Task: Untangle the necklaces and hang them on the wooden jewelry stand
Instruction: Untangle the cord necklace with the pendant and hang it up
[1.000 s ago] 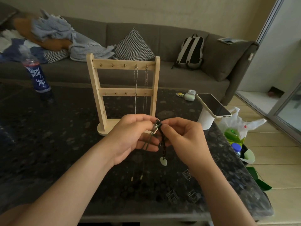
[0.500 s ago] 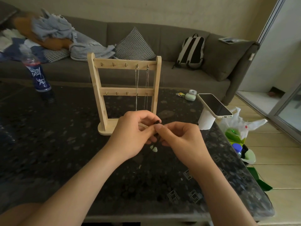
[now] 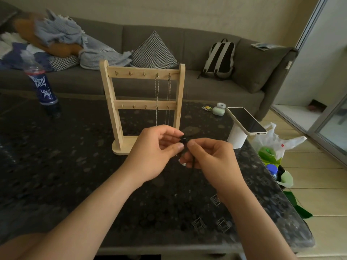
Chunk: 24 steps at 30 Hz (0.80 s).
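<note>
Pinches the black cord necklace (image 3: 184, 140) with the left hand (image 3: 154, 152), thumb and forefinger closed on the knotted bunch. Grips the same cord from the other side with the right hand (image 3: 212, 158), fingertips curled round it and almost meeting those of the left. Holds the tangle up off the surface (image 3: 56, 166), between the two hands. Lets a dark strand drop below the right hand's fingers, beside a small pale piece (image 3: 181, 162) too hidden to make out.

Just beyond both hands, upright on the surface, the wooden jewelry stand (image 3: 110, 102), its base partly hidden behind the left hand. On its top bar, two thin chain necklaces (image 3: 156, 98) hung from the two hooks nearest the right post, falling straight past the lower bar towards the left hand's knuckles.

Out to the right of the right hand, a phone (image 3: 246, 120) lying tilted on a white holder (image 3: 237, 137), with a pale green case (image 3: 218, 111) just past it. Well off to the left of the left hand, a blue-labelled bottle (image 3: 42, 85) standing on the surface. Farther right, past the surface's edge, a white plastic bag (image 3: 277, 141) on the floor. Beyond everything, a grey sofa (image 3: 187, 44) with a checked cushion (image 3: 154, 51), a backpack (image 3: 219, 59) and a heap of cloth.
</note>
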Available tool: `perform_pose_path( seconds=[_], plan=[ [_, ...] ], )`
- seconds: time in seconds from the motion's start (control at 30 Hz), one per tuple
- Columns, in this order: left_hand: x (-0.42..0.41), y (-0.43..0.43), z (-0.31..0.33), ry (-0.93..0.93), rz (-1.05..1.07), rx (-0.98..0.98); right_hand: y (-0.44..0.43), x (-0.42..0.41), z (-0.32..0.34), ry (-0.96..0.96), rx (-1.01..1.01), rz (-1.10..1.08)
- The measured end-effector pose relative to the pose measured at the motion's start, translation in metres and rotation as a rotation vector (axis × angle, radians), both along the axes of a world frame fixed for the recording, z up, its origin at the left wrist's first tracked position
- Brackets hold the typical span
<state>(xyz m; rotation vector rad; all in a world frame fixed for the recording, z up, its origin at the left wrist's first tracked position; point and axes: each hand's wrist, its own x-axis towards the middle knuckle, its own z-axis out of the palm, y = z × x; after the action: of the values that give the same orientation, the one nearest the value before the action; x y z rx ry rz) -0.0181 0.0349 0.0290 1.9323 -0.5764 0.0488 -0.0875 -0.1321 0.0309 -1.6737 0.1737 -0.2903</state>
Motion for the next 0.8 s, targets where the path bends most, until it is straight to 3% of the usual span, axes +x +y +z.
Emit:
perform_pose_path(
  seconds=[0.47, 0.8],
  plan=[
    [-0.0033, 0.0003, 0.0026, 0.137, 0.022, -0.101, -0.0036, 0.0031, -0.0053, -0.071, -0.162, -0.032],
    [-0.0072, 0.0, 0.0085, 0.095, 0.01, -0.055, -0.0061, 0.0027, -0.0049, -0.089, -0.21, -0.046]
  ],
)
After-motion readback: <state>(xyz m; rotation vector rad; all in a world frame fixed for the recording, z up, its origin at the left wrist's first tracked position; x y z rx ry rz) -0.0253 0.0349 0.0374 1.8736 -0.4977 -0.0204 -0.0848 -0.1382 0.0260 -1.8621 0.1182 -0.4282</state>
